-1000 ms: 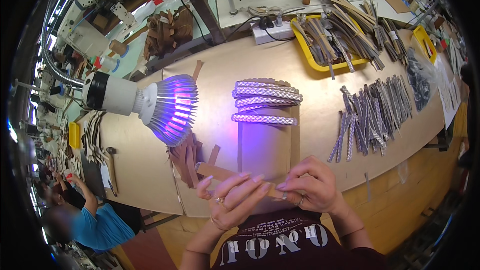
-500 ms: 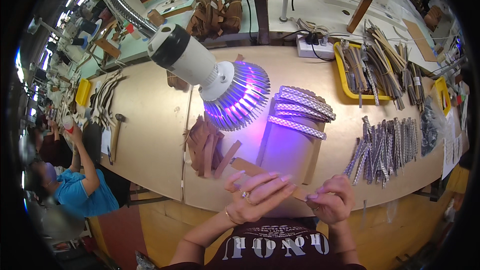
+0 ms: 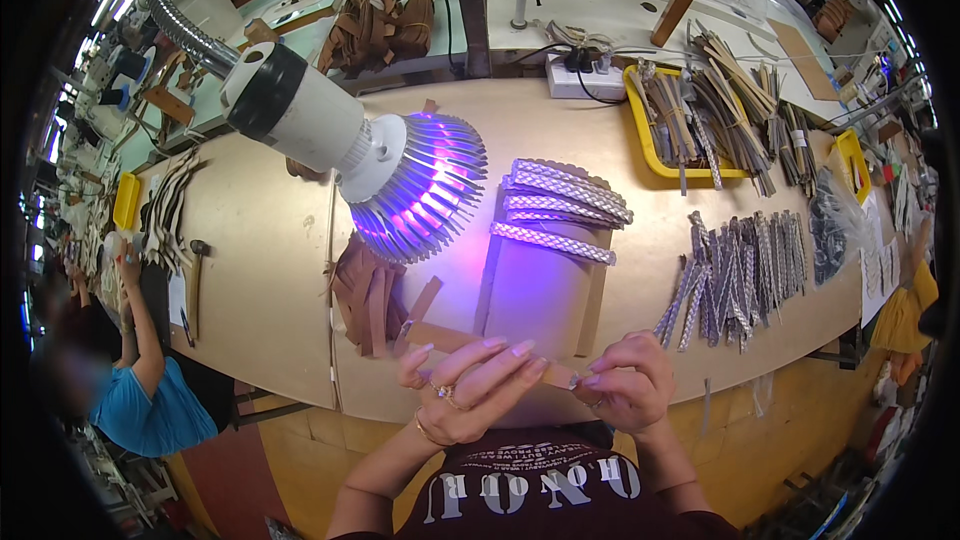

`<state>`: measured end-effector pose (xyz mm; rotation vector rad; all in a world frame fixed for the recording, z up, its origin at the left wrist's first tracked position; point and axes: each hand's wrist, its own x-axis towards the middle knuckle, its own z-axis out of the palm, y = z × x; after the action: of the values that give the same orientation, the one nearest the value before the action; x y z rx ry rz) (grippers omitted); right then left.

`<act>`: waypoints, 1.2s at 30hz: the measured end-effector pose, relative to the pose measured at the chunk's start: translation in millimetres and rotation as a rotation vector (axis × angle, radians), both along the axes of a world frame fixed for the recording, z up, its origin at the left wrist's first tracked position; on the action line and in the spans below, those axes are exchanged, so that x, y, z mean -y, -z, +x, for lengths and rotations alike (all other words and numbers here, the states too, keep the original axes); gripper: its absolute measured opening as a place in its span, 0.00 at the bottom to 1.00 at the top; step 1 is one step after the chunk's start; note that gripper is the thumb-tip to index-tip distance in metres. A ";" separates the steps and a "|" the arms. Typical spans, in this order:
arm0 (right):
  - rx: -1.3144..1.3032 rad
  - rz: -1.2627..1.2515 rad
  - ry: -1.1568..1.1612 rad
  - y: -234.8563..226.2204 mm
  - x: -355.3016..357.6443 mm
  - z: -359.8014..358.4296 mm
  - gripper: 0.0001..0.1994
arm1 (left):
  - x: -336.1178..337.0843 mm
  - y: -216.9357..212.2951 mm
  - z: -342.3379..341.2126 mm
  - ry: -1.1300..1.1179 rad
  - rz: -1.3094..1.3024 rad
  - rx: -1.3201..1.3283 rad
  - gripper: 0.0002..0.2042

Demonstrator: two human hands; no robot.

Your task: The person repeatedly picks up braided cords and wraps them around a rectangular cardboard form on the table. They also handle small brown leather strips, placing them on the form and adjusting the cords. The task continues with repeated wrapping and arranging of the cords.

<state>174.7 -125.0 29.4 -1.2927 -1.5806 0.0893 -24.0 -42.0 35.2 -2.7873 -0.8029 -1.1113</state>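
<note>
A long brown leather strip (image 3: 450,338) runs across the table's near edge, held at both ends. My left hand (image 3: 468,388) lies over its middle with the fingers stretched along it. My right hand (image 3: 622,381) pinches its right end between thumb and fingers. Just beyond the hands a board (image 3: 540,285) glows violet under a lamp. A patterned woven strap (image 3: 552,242) lies across the board's far part, with several more (image 3: 568,191) stacked behind it.
A white gooseneck lamp with a finned violet head (image 3: 415,190) hangs over the table's middle. Brown strips (image 3: 368,292) pile at its left. Braided straps (image 3: 742,270) lie right, a yellow tray (image 3: 652,150) of strips behind. A person in blue (image 3: 140,380) sits left.
The view has swung left and down, so the lamp now sits near the middle. My hands stay on the brown strip, with the left fingers slid further right along it.
</note>
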 end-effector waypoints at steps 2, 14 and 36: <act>-0.002 0.001 -0.006 0.5 -0.3 -0.2 0.16 | -0.1 1.4 0.4 -0.001 0.004 0.011 0.13; 0.000 -0.015 -0.030 -0.2 -1.9 -0.7 0.16 | 1.5 0.1 0.7 0.000 -0.021 -0.008 0.15; 0.122 -0.150 0.005 8.3 -4.1 -13.9 0.17 | 18.0 32.0 8.3 0.015 -0.329 0.270 0.13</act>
<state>160.8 -120.9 21.1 -1.4415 -1.7004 0.1307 -15.7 -60.0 3.2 -2.9394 -1.0807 -1.5074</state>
